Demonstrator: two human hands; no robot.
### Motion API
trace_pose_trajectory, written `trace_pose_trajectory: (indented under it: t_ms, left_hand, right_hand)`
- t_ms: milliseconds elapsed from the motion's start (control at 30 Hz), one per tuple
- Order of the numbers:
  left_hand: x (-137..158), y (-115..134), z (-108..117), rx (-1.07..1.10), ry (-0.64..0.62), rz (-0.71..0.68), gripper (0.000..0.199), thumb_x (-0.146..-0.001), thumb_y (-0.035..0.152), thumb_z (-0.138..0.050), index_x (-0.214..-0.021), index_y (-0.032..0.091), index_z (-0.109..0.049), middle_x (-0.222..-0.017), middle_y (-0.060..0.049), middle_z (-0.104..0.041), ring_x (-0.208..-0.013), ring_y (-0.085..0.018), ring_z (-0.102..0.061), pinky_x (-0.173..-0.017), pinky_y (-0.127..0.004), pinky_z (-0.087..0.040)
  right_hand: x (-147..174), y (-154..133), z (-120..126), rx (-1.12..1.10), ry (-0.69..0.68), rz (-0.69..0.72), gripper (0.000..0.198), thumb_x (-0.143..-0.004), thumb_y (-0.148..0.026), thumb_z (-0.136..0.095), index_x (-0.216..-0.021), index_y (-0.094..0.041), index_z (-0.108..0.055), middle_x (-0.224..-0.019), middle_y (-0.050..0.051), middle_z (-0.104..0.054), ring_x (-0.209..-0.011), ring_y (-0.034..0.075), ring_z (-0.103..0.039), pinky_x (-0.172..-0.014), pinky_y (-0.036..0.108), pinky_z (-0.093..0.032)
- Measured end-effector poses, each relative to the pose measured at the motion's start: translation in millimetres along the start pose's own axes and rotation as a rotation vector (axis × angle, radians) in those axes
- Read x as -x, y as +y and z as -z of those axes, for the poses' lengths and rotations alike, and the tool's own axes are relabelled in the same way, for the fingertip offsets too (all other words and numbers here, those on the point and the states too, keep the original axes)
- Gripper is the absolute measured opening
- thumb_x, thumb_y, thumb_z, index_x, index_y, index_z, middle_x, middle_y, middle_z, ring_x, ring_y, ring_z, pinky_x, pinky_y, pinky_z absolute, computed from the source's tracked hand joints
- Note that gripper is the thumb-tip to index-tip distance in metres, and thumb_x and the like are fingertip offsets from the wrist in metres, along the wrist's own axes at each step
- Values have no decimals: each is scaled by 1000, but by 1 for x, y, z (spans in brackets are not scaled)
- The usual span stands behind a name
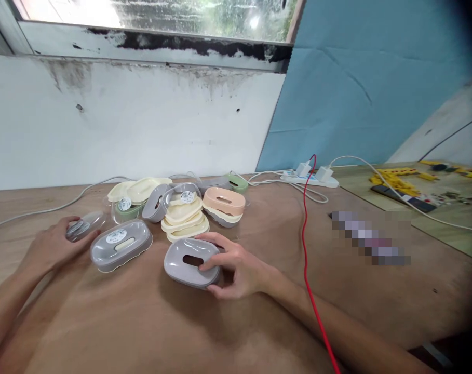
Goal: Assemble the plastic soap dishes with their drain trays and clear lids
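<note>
At the left, my left hand [51,246] grips a clear plastic lid [92,221] with a round-cornered sticker, close to the table. My right hand [236,267] pinches a grey oval soap dish part [181,259] with a long slot in its middle, fingers at its right edge and one fingertip by the slot. Between the hands lies a grey soap dish [138,244] under a clear, stickered lid. Behind my right hand is a stack of cream oval trays [185,213], with a clear lid [173,193] on top.
A peach soap dish part [224,200] sits on cream and grey pieces. Green pieces [238,183] and more cream trays [142,189] lie near the wall. A red cable [306,249] crosses the table from a power strip [325,179]. A blurred-out object [364,236] lies right.
</note>
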State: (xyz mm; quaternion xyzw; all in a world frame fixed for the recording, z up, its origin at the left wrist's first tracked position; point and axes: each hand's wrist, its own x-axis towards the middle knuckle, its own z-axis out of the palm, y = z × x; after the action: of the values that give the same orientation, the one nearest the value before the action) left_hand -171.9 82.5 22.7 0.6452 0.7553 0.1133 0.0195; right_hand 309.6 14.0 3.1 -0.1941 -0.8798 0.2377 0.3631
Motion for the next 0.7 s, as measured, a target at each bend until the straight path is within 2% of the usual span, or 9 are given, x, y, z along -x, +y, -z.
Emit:
trace_pose_trajectory:
  t_ms: [67, 367, 467, 567, 700]
  left_hand:
    - [0, 0, 0, 19, -18, 79, 94, -90, 90, -49, -146, 15, -55, -125, -24, -73, -112, -46, -70, -90, -49, -54]
    - [1, 6, 3, 11, -17, 64, 92, -90, 85, -52, -145, 12, -57, -128, -24, -72, -113, -46, -69, -93, -49, -53]
    - [-1, 4, 4, 23, 8, 54, 90, -91, 85, -50, -143, 12, -57, -128, -22, -72, -113, -44, -69, -93, -46, -53]
    - [-2, -1, 4, 31, 31, 58, 92, -92, 85, -47, -144, 10, -55, -131, -25, -70, -111, -42, -70, -89, -43, -54]
    - [-3, -6, 2, -22, 41, 48, 92, -91, 85, -49, -145, 11, -55, -131, -26, -70, -111, -44, -69, -89, -46, -54]
  right_hand:
    - [-1, 0, 0, -3, -22, -32, 34, -76, -24, -87, -109, -24, -78, -162, 14, -49, -147, 33, -55, -118, 47, -52]
    - [0, 1, 0, 35, -95, -106, 38, -75, -21, -85, -112, -23, -77, -167, 15, -44, -148, 33, -55, -118, 45, -51]
    - [0, 3, 0, 86, -107, -136, 43, -76, -32, -89, -116, -24, -76, -168, 16, -43, -146, 34, -57, -116, 46, -52]
    - [1, 7, -1, 134, -101, -117, 57, -76, -46, -93, -125, -24, -74, -165, 19, -45, -147, 36, -56, -117, 50, -51]
    - [2, 10, -3, 183, -90, -91, 53, -78, -37, -90, -127, -26, -73, -162, 17, -49, -143, 34, -58, -116, 49, -51]
